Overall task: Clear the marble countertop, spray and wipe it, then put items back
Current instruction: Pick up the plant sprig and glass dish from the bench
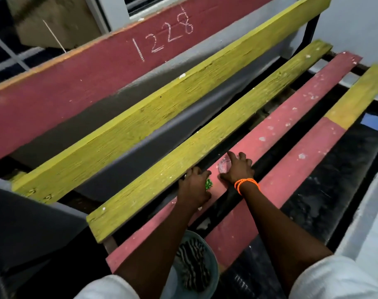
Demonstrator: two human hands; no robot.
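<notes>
I look down on a wooden bench with yellow [183, 152] and pink slats [276, 128]. My left hand [194, 188] rests on the pink slat by the yellow one's edge, closed around a small green item [208, 184] that is mostly hidden by the fingers. My right hand [237, 169], with orange bands on the wrist, lies just to the right of it on the same slat. Its thumb and forefinger are around a small clear glass [223, 164]. The two hands are almost touching.
A pale bucket [214, 270] with a black-and-white striped cloth [192, 264] in it stands under the bench's near end. The pink backrest [76, 83] bears the chalk number 1228. A dark speckled surface [326, 190] shows under the slats at right, bordered by a white ledge [364, 229].
</notes>
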